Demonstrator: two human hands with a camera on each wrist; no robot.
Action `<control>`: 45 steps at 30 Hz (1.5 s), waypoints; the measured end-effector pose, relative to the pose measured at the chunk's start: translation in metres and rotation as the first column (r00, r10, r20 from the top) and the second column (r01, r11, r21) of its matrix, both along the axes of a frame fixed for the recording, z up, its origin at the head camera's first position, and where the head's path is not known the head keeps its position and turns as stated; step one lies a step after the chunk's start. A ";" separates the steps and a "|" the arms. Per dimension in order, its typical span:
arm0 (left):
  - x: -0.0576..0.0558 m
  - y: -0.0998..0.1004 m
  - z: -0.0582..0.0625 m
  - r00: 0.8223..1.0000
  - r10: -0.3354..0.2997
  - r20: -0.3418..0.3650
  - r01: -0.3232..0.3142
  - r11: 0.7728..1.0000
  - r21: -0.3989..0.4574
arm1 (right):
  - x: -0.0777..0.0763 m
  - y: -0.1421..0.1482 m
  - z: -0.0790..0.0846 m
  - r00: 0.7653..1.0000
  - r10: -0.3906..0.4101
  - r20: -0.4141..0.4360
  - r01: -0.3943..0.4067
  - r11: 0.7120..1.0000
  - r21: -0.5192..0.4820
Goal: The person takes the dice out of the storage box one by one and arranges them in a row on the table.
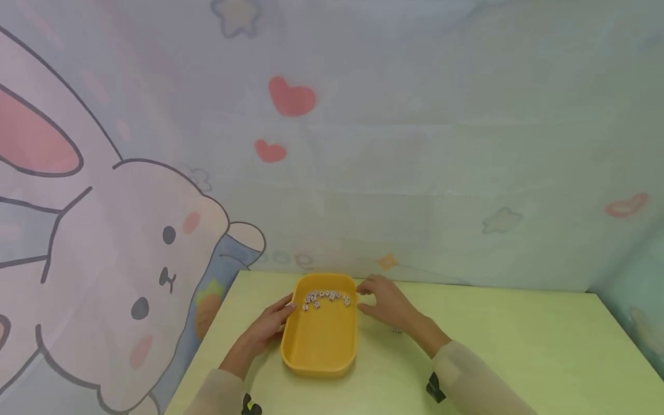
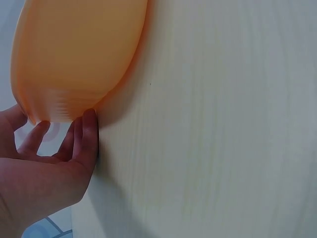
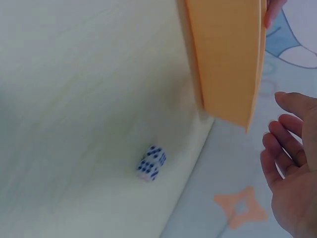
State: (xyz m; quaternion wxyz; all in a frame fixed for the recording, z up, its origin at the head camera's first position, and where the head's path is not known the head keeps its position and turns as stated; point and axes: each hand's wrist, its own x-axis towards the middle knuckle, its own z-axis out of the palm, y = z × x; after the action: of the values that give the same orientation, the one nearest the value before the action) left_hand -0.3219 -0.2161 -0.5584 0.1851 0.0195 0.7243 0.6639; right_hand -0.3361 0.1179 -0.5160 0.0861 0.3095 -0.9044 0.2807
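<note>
Your left hand (image 1: pixel 267 324) grips the side wall of the yellow tray (image 1: pixel 321 343), which lies between your hands; your right hand (image 1: pixel 388 300) is loosely curved, apart from the opposite wall. The tray looks light, stiff and smooth, best held by both side rims; the small hard dice (image 1: pixel 332 296) inside would probably slide if tilted. Two loose dice (image 3: pixel 148 168) lie near your right wrist.

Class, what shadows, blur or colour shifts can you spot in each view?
Head: dice inside the tray too small to read, tray yellow; left wrist: soft shadow on the table beside the tray and left hand, tray more orange; right wrist: tray also orange, two loose dice slightly blurred.
</note>
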 end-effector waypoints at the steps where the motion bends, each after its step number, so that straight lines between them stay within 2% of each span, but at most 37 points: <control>1: 0.001 0.000 -0.001 1.000 0.002 0.003 -0.002 1.000 0.003 | -0.001 -0.006 0.003 1.000 0.008 0.002 -0.008 1.000 0.011; 8: 0.001 0.000 -0.003 1.000 0.027 -0.014 -0.027 1.000 -0.004 | -0.011 -0.036 0.010 0.999 0.037 0.029 -0.040 0.995 0.093; 13: 0.002 -0.003 -0.002 1.000 0.019 -0.012 -0.019 1.000 -0.013 | -0.019 -0.051 0.004 0.998 0.058 0.024 -0.062 0.982 0.179; 18: 0.006 -0.006 -0.001 1.000 0.000 -0.007 0.000 1.000 0.011 | -0.025 -0.059 -0.010 0.997 0.073 0.020 -0.076 0.969 0.236; 25: 0.007 -0.010 -0.002 1.000 -0.022 -0.001 0.022 1.000 0.018 | -0.020 -0.065 -0.010 0.997 0.063 0.033 -0.070 0.954 0.290; 31: 0.004 -0.007 -0.005 0.999 -0.035 -0.010 0.035 0.999 0.018 | -0.022 -0.067 -0.016 0.997 0.062 -0.038 -0.046 0.938 0.342; 39: 0.002 -0.007 -0.005 0.999 -0.031 -0.020 0.031 0.999 0.006 | -0.023 -0.073 -0.021 0.995 0.043 -0.095 0.008 0.874 0.486; 45: 0.002 -0.008 -0.006 1.000 -0.020 -0.019 0.020 1.000 -0.003 | -0.019 -0.078 -0.016 0.993 0.042 -0.112 0.026 0.837 0.547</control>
State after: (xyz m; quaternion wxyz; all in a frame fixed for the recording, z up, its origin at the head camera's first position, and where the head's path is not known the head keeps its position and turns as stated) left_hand -0.3196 -0.2243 -0.5639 0.1850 0.0330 0.7266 0.6609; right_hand -0.3548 0.0398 -0.5319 0.0470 0.3411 -0.9388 -0.0079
